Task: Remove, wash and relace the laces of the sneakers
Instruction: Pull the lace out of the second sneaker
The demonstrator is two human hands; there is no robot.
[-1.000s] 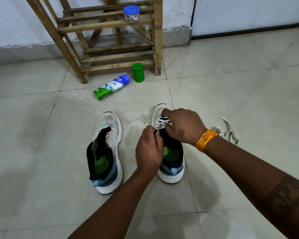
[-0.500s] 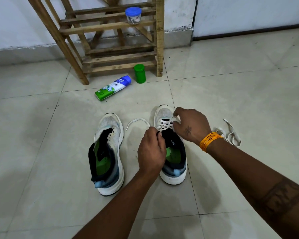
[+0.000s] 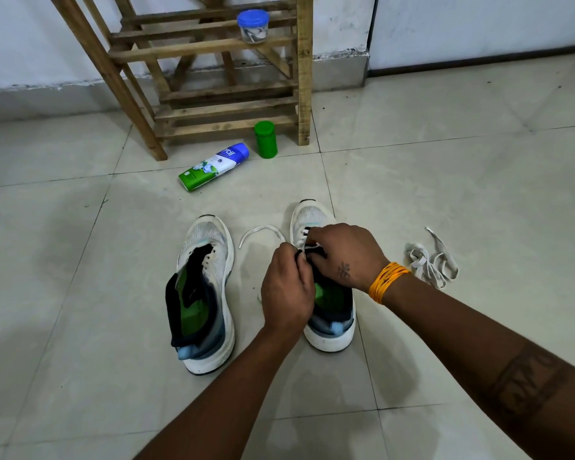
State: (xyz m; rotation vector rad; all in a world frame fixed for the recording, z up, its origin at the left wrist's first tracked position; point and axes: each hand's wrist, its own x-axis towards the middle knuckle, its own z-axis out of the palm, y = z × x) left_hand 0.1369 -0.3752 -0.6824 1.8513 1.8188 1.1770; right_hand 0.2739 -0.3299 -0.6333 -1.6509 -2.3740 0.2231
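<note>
Pale floor tiles (image 3: 445,180) fill my view, with a white wall and a wooden rack (image 3: 213,94) standing at twelve o'clock, where a small clear tub with a blue lid (image 3: 253,25) sits on one of the slats. On the floor just in front of the rack I see a green canister (image 3: 265,139) standing upright, and beside it at its eight o'clock a green and white bottle with a blue cap (image 3: 214,167) lying on its side. Two white sneakers sit side by side with toes pointing toward the rack: the left sneaker (image 3: 206,290) has no lace and its dark tongue is pulled up, while the right sneaker (image 3: 326,313) has a white lace (image 3: 261,232) threaded through its front eyelets, one end looping out on the floor between the shoes. My left hand (image 3: 287,288) is curled over the right sneaker, pinching the lace at its fingertips. My right hand (image 3: 347,254), with an orange band (image 3: 387,282) at the wrist, is curled over the eyelets and grips the lace there too. At three o'clock of that shoe, well apart, a loose lace (image 3: 432,260) lies bunched on the floor
</note>
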